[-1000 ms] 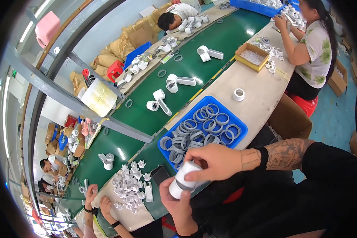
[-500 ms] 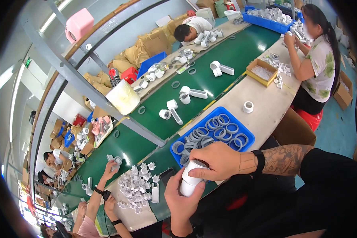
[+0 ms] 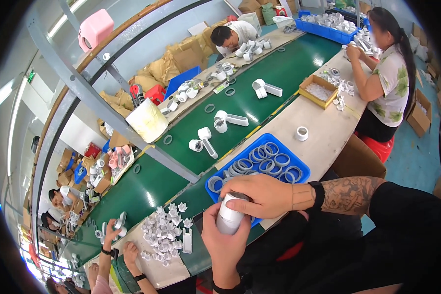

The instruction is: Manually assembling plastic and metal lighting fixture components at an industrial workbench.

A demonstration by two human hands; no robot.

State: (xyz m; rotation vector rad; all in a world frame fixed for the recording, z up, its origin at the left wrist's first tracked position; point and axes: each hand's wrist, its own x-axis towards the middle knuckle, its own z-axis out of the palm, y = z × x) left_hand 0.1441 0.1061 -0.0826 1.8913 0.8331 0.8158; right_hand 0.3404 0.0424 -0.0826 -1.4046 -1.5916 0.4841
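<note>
My left hand [image 3: 221, 247] is closed around the lower part of a white plastic cylinder [image 3: 229, 221], which tilts slightly near the bench's front edge. My right hand [image 3: 259, 196] grips the cylinder's upper end, with the thumb across its side and the fingers over the rim. Something grey shows at the opening, partly covered by my fingers. Just beyond my hands, a blue tray [image 3: 305, 172] holds many grey rings [image 3: 266, 165], some hidden by my right hand. One short white cylinder [image 3: 302, 133] stands alone on the bench to the right of the tray.
White pronged parts [image 3: 164, 232] are heaped at the left. A green belt [image 3: 179, 161] carries white handled pieces [image 3: 207, 142] beyond the tray. A grey metal post [image 3: 112, 115] slants across the bench. A yellow-edged box [image 3: 318, 91] sits by a co-worker [image 3: 389, 73]; another's hand [image 3: 113, 231] works at left.
My hands and the white cylinder have shifted slightly left and up, still gripping. At left, the co-worker's hand has moved lower with a white piece. The whole view has moved a little.
</note>
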